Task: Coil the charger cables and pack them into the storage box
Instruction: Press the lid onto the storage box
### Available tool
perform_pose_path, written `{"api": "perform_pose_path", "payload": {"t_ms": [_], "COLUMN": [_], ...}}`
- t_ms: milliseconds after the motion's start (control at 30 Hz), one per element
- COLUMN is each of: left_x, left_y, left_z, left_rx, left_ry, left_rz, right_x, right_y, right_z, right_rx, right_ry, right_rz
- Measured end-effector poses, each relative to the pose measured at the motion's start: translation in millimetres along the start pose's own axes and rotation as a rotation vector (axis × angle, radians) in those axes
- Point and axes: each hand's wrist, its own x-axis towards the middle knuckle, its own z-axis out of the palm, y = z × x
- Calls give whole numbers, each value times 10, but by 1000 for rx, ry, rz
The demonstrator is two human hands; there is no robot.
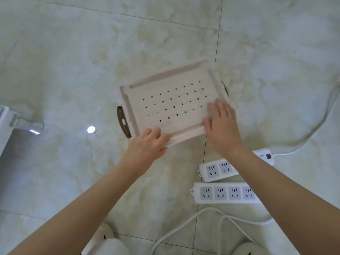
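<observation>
1. While the white storage box (123,124) sits on the pale tiled floor (73,52) with its perforated lid (173,103) on top, both hands are on that lid
2. The left hand (149,142) curls its fingers over the lid's near left corner and grips the edge
3. The right hand (222,124) lies flat on the lid's right side, fingers straight, holding nothing
4. The far power strip (217,169) and the near power strip (226,193) lie just beside each other near the box, partly under the right forearm
5. A white cable (184,229) trails loose and uncoiled across the floor

no readable text or numbers anywhere (power strips (228,193) show only sockets).
</observation>
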Motion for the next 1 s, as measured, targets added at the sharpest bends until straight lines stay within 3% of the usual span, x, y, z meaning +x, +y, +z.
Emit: {"api": "perform_pose_path", "payload": {"t_ms": [167, 267, 367, 567, 733, 1000], "left_x": [-14, 127, 262, 250, 81, 68], "left_y": [-71, -112, -168, -245, -214, -315], "left_z": [-46, -42, -41, 30, 128, -14], "left_rx": [-127, -24, -13, -101, -13, -144], "left_ry": [-19, 4, -146, -260, -179, -260], "left_rz": [-115, -166, -283, -254, -177, -217], "right_x": [255, 311, 173, 24, -23, -296], "right_y": [-90, -117, -89, 0, -4, -130], "right_z": [-42, -98, -95, -66, -113, 26], "right_rx": [-93, -141, -176, -152, -164, -151], "right_ry": [-98, -81, -42, -67, -101, -42], "right_rz": [-117, -87, -24, 0, -9, 53]}}
